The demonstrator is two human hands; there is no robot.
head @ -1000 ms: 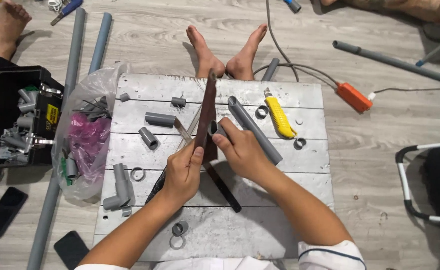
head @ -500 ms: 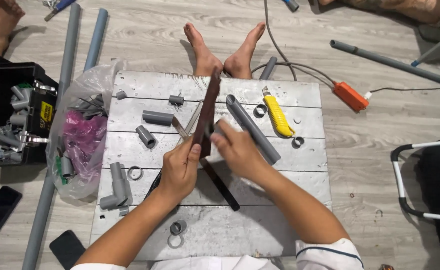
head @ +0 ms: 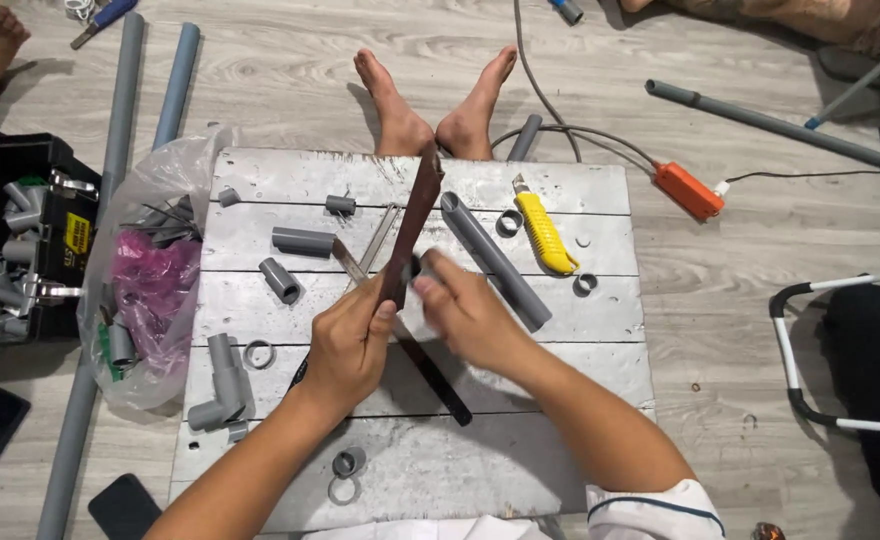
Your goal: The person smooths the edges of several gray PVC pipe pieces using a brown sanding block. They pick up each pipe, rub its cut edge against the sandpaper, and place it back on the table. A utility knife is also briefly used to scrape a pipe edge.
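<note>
Left hand (head: 345,345) is closing around the lower part of a flat dark-brown file (head: 412,228), holding it tilted up and away over the middle of the counter (head: 480,470). Right hand (head: 465,310) is gripping a short grey pipe piece (head: 415,266), pressing its open end against the side of the file; most of the piece is hidden by the fingers.

Beneath the hands:
- a thin metal strip (head: 347,262) and a black bar (head: 435,375) are lying crossed on the counter.
- a long grey pipe (head: 495,262) is lying diagonally just beside the right hand.

Further out on the counter:
- a yellow utility knife (head: 540,233) is lying beside the long pipe, with cut grey rings (head: 508,222) near it.
- short grey pipe offcuts (head: 302,241) are lying to the left of the file.
- a grey elbow assembly (head: 218,385) is sitting near the left edge.
- a grey coupling (head: 348,462) is resting on a ring near the front edge.

Off the counter, on the wooden floor:
- a clear plastic bag (head: 150,280) with pink contents is slumping against the left edge.
- a black toolbox (head: 15,250) holding grey fittings is standing beyond it.
- two long grey pipes (head: 175,85) are lying alongside.
- an orange plug box (head: 688,190) on a cable is lying to the right.
- the person's bare feet (head: 430,100) are resting beyond the far edge.
</note>
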